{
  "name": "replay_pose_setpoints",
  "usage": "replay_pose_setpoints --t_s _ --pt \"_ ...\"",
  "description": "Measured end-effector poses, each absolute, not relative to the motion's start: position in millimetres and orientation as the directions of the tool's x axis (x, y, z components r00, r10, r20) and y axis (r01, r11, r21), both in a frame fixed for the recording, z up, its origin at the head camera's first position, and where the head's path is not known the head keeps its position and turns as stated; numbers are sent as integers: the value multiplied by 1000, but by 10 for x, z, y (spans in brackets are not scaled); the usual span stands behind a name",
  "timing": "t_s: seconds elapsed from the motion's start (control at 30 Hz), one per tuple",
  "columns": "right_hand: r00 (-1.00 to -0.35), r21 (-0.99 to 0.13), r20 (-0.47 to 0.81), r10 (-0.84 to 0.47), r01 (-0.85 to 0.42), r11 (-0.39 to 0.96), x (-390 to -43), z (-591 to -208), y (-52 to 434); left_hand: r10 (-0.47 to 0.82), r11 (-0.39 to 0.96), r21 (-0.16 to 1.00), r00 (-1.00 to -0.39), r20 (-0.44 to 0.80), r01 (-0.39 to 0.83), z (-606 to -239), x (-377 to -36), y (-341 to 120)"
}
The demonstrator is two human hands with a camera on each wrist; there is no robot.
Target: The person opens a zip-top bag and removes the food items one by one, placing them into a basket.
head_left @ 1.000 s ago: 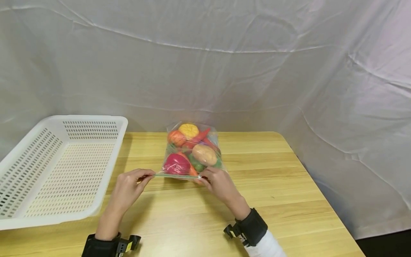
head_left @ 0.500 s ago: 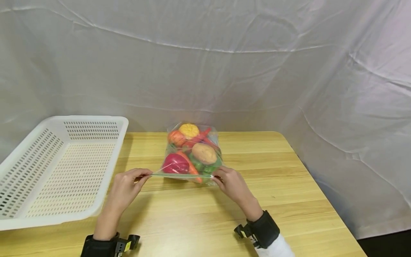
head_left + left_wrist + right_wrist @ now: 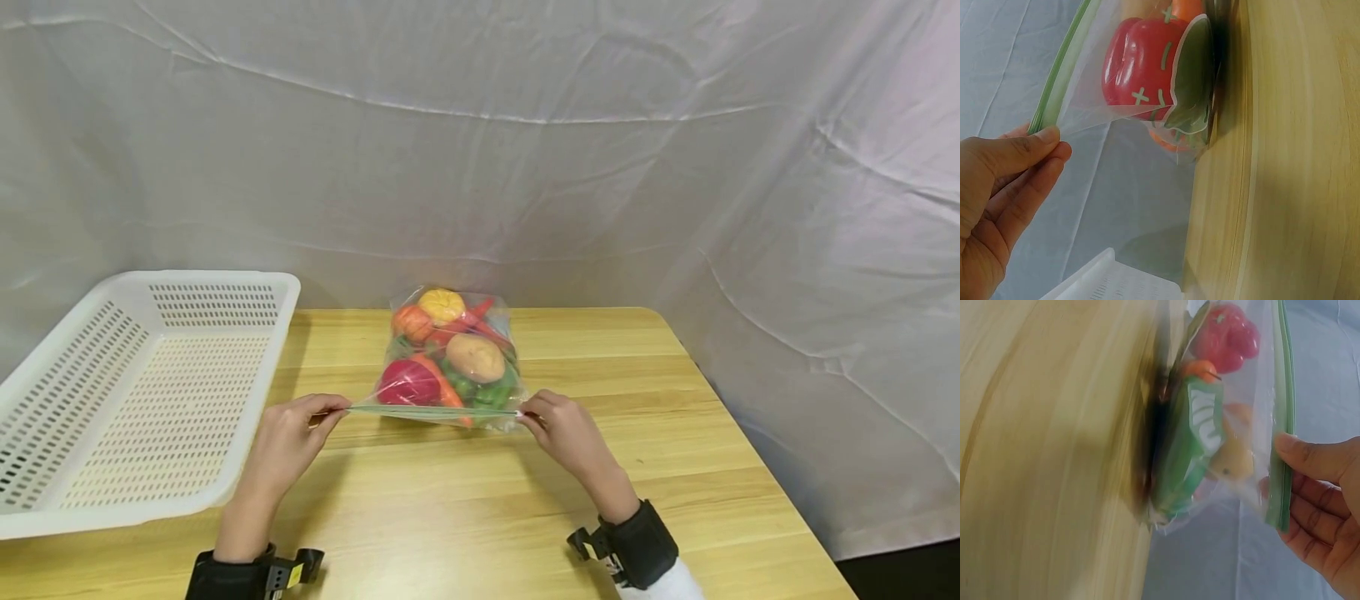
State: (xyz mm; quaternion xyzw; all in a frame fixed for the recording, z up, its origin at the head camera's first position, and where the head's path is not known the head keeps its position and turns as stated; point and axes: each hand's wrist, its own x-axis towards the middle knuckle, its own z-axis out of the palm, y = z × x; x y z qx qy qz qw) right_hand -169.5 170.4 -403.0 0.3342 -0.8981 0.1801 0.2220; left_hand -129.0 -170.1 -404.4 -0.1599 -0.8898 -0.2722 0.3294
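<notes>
A clear zip bag (image 3: 450,358) full of toy vegetables lies on the wooden table (image 3: 675,467). Inside I see a red pepper (image 3: 408,385), a potato (image 3: 476,357), a small yellow pumpkin (image 3: 441,305) and green pieces. My left hand (image 3: 292,437) pinches the left end of the green zip strip (image 3: 431,411). My right hand (image 3: 566,433) pinches its right end. The strip is stretched flat between them. The left wrist view shows the zip strip (image 3: 1060,81) at my fingertips (image 3: 1038,147) and the red pepper (image 3: 1144,62). The right wrist view shows the zip strip (image 3: 1282,425) against my fingers (image 3: 1316,462).
A white perforated plastic basket (image 3: 112,400) sits on the table's left side, close to my left hand. A white cloth backdrop (image 3: 525,150) hangs behind the table. The table's right edge (image 3: 757,467) drops off beyond my right hand.
My right hand has slid rightward along the zip strip, from about the bag's middle to its right end. The left hand has stayed at the left end.
</notes>
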Motion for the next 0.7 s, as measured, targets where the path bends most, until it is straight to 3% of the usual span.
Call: replay_pose_setpoints --t_s 0.57,0.7 --pt "-664 -153 573 -480 -663 733 -1629 -4001 1944 96 802 383 -731 675 458 -4060 -1296 -1742" --pt "-644 -170 592 -484 -687 706 -1616 -3999 1919 116 810 383 -760 639 445 -4044 -1287 -1720"
